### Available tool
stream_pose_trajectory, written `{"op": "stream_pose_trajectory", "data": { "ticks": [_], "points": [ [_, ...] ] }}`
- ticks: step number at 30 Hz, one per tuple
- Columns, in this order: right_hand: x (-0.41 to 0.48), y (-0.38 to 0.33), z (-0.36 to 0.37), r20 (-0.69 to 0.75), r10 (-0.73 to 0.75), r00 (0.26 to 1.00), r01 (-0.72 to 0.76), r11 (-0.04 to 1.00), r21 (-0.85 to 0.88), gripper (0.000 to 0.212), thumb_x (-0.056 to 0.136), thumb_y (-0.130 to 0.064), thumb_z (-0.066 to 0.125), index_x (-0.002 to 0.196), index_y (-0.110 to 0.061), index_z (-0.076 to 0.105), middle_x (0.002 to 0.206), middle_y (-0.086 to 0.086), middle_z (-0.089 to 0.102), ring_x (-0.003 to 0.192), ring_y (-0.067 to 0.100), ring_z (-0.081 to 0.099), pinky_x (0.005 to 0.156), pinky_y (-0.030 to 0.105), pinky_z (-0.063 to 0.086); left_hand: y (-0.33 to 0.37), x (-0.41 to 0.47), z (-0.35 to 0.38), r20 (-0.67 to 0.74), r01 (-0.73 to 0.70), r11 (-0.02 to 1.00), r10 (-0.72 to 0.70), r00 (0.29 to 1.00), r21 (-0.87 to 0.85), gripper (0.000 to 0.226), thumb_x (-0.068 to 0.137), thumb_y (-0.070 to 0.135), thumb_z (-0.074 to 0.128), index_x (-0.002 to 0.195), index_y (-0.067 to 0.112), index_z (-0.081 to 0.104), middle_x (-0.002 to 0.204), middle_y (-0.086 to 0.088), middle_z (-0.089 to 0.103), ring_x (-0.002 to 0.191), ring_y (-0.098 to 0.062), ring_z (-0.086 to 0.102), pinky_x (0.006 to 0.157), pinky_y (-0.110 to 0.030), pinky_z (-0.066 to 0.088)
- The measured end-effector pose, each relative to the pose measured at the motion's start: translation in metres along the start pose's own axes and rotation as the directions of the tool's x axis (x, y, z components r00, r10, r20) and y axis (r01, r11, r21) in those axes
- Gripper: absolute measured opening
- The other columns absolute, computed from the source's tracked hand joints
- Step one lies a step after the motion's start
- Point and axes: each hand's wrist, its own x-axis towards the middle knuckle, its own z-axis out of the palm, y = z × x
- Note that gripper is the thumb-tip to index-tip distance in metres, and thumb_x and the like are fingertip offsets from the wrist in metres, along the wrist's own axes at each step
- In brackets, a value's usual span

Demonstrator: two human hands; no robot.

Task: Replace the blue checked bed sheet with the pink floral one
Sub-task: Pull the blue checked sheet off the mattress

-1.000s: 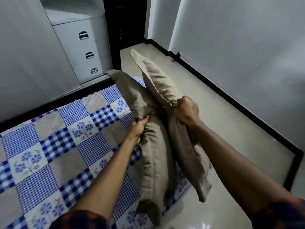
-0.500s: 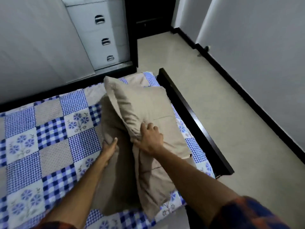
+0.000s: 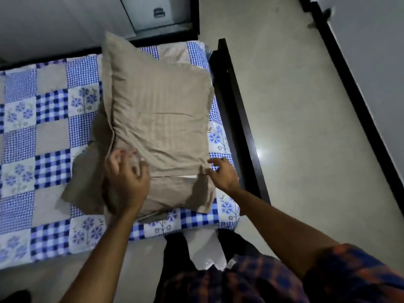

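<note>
The blue checked bed sheet point(image 3: 50, 127) lies across the bed from 9 o'clock, not yet stripped; no pink sheet shows. The blurred left hand point(image 3: 125, 178) hovers at the top pillow's point(image 3: 161, 110) near corner, its grip impossible to tell. The right hand point(image 3: 223, 174), fingers spread, touches the pillow's 4 o'clock edge. Pillow clearing appears under way; lifting them off comes next. The bed frame point(image 3: 236, 119) borders 2 o'clock, open floor point(image 3: 295, 106) beyond.

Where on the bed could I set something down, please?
Free: the blue checked sheet left of the pillows, from the wall to its near edge, plus a narrow strip before them. Crowded: beside the bed frame, where pillows lie stacked.
</note>
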Motion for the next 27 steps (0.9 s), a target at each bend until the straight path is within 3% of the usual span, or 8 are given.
{"op": "stream_pose_trajectory", "data": {
  "ticks": [3,6,10,15,18,21,24,27],
  "points": [
    [-0.023,0.090,-0.020,0.148,0.256,0.955,-0.233,0.960,-0.154,0.036,0.087,-0.030,0.071,0.121,-0.018,0.067,0.115,0.007,0.068,0.107,0.029,0.067,0.090,0.033,0.049,0.047,-0.061,0.023,0.249,-0.135,0.985,0.157,0.956,-0.103,0.015,0.081,0.006,0.069,0.096,0.006,0.071,0.107,-0.016,0.061,0.098,-0.026,0.055,0.086,-0.036,0.047],
    [-0.053,0.143,-0.021,0.262,0.407,0.875,-0.347,0.905,-0.247,0.031,0.085,-0.033,0.072,0.111,-0.015,0.070,0.109,0.010,0.072,0.106,0.031,0.068,0.081,0.030,0.051,0.055,-0.129,0.064,0.540,-0.183,0.967,0.252,0.803,-0.179,0.014,0.083,0.011,0.061,0.094,0.010,0.069,0.098,-0.009,0.061,0.089,-0.026,0.055,0.079,-0.036,0.046],
    [-0.072,0.182,0.008,0.292,0.440,0.849,-0.406,0.898,-0.171,0.043,0.077,-0.036,0.071,0.113,-0.013,0.071,0.109,0.011,0.073,0.106,0.029,0.068,0.075,0.029,0.047,0.039,-0.197,0.117,0.784,-0.259,0.950,0.295,0.547,-0.177,0.030,0.080,0.018,0.051,0.104,0.011,0.069,0.107,-0.007,0.063,0.096,-0.030,0.059,0.082,-0.041,0.051],
    [-0.060,0.221,0.063,0.243,0.489,0.837,-0.525,0.844,0.111,0.069,0.053,-0.037,0.070,0.118,-0.016,0.071,0.109,0.003,0.073,0.101,0.019,0.068,0.088,0.038,0.056,0.017,-0.231,0.179,0.875,-0.509,0.838,0.384,0.294,-0.197,0.069,0.061,0.012,0.079,0.127,0.006,0.063,0.134,-0.013,0.059,0.122,-0.033,0.053,0.098,-0.046,0.054],
    [-0.051,0.239,0.076,0.153,0.493,0.857,-0.515,0.829,0.218,0.058,0.043,-0.029,0.076,0.101,-0.018,0.080,0.088,0.000,0.078,0.086,0.019,0.074,0.079,0.041,0.061,0.012,-0.231,0.203,0.901,-0.538,0.824,0.354,0.249,-0.175,0.088,0.056,0.016,0.085,0.137,0.003,0.055,0.140,-0.015,0.054,0.128,-0.035,0.050,0.105,-0.044,0.048],
    [-0.064,0.237,0.067,0.084,0.487,0.869,-0.494,0.856,0.149,0.035,0.060,-0.028,0.088,0.093,-0.021,0.081,0.073,-0.004,0.074,0.068,0.010,0.067,0.065,0.027,0.053,0.017,-0.232,0.210,0.900,-0.616,0.777,0.354,0.254,-0.132,0.085,0.064,0.022,0.082,0.141,0.009,0.050,0.140,-0.011,0.048,0.127,-0.032,0.045,0.106,-0.043,0.044],
    [-0.076,0.230,0.064,-0.079,0.440,0.894,-0.436,0.898,0.063,0.016,0.073,-0.025,0.082,0.086,-0.015,0.078,0.075,0.006,0.073,0.070,0.021,0.064,0.063,0.027,0.041,0.021,-0.231,0.215,0.887,-0.655,0.747,0.375,0.270,-0.116,0.077,0.066,0.019,0.083,0.137,0.011,0.054,0.134,-0.011,0.052,0.119,-0.032,0.050,0.097,-0.042,0.050],
    [-0.084,0.212,0.068,-0.243,0.391,0.888,-0.375,0.920,0.110,0.014,0.076,-0.023,0.076,0.077,-0.010,0.070,0.071,0.008,0.069,0.071,0.026,0.063,0.064,0.033,0.045,0.027,-0.226,0.213,0.878,-0.627,0.770,0.377,0.296,-0.119,0.087,0.066,0.022,0.084,0.145,0.015,0.048,0.135,-0.012,0.050,0.109,-0.033,0.053,0.085,-0.041,0.052]
  ]
}}
